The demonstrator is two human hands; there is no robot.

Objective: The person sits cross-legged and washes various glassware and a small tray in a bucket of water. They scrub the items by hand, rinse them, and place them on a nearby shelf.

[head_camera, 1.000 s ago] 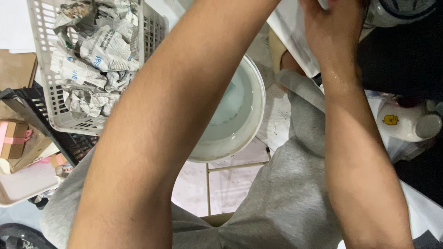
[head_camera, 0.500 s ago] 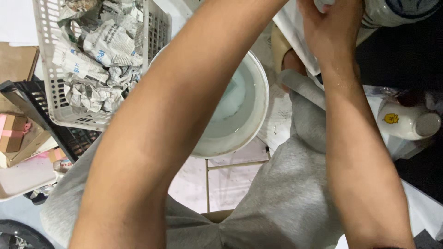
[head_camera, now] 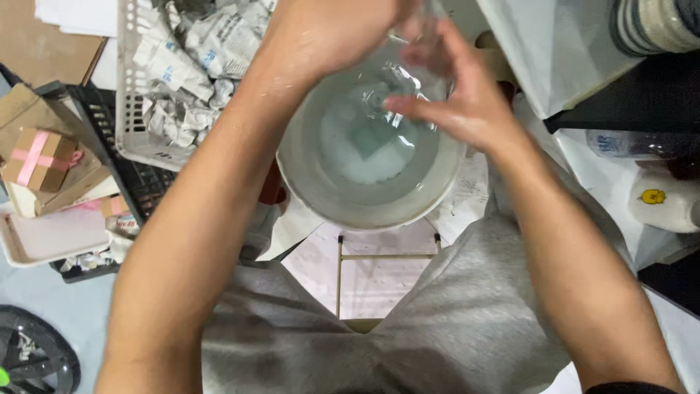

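A white basin [head_camera: 313, 197] of cloudy water sits in front of my knees, with a greenish square piece [head_camera: 372, 138] lying under the water. Both of my wet hands are over it. My left hand [head_camera: 328, 29] is at the basin's far rim, closed around a clear glass-like object [head_camera: 408, 62] that is blurred. My right hand [head_camera: 456, 98] reaches in from the right, its fingers spread and laid against the same object. What the object is cannot be made out.
A white perforated basket [head_camera: 127, 109] of crumpled newspaper stands to the left, on a black crate [head_camera: 138, 186]. Further left are a cardboard box with pink tape [head_camera: 40, 157] and a white tray [head_camera: 44, 237]. A white bottle [head_camera: 667, 204] and a white-covered table [head_camera: 554, 51] are at right.
Both hands came down from the table at the upper right to above the basin, bringing a clear object. The view swung so that the basin is now in the centre.
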